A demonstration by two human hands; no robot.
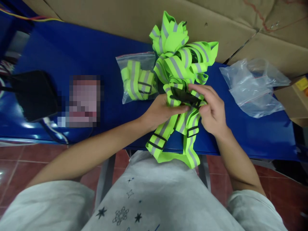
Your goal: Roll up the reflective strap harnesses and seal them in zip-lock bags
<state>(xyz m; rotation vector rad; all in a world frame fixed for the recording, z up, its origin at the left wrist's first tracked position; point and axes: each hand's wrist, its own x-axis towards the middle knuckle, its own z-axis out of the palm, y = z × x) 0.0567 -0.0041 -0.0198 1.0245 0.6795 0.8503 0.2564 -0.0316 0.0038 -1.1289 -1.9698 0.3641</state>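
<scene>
Between my hands is a neon-yellow reflective strap harness (163,130) with grey stripes and black slider buckles. A black plastic buckle piece (184,96) sits at its upper end. My left hand (160,112) is closed on the strap from the left, thumb laid across it below the black piece. From the right, my right hand (211,107) pinches the strap by the black piece, index finger along its top. The lower straps hang over the table's front edge. Just beyond lies a tangled heap of similar reflective straps (185,59).
A clear zip bag (138,77) with a folded reflective strap lies left of my hands. Clear plastic bags (256,86) lie right, by a cardboard box (295,99). A black device (35,94) with cables and a blurred-out item (84,101) are on the blue table (115,122).
</scene>
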